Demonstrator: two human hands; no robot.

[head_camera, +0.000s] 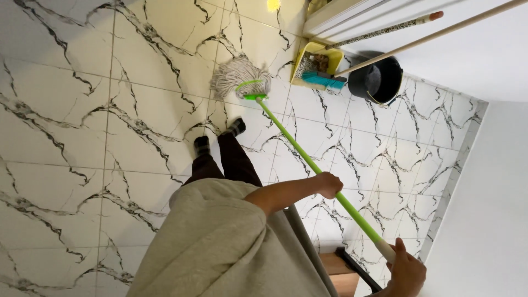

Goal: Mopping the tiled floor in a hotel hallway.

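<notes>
The green-handled mop [308,159] runs on a long diagonal, its shaft slanting from the pale grip end at lower right up to the stringy white head [239,77], which points toward the yellow dustpan [316,67] and rests on the marbled white tile floor [82,110] just short of it. The left hand [329,184] is wrapped tight around the shaft's middle; the right hand [406,272] is closed on the pale end. Just beyond the dustpan stands a black bucket [379,80], with two pale poles [429,37] slanting above it. The dustpan holds a teal brush [323,80].
</notes>
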